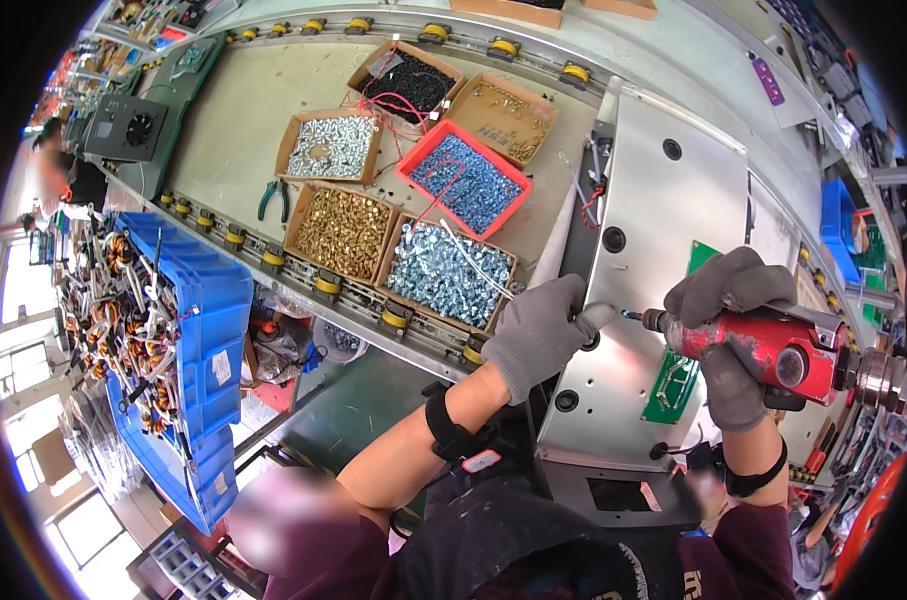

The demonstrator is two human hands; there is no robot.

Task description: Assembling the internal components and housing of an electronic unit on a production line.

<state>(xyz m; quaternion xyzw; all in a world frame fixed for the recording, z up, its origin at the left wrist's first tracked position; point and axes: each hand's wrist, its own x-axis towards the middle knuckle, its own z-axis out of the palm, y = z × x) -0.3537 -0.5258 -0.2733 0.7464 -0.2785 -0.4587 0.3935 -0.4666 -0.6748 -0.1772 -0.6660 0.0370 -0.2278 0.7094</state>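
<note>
Right hand (728,287): is being wrapped around the grip of the red power driver (763,350).
Red power driver: is being held across the right edge of the silver panel (678,205), its bit being aimed at the left hand.
Left hand (538,337): is being held curled over the panel's left edge; whether anything is being pinched cannot be told.
Green circuit board (670,388): is being borne near the panel's right edge, partly hidden.

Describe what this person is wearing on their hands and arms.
The left hand and right hand wear plain grey gloves. Each forearm carries a black band above the glove, the left one bulkier. The sleeves are dark maroon.
</note>
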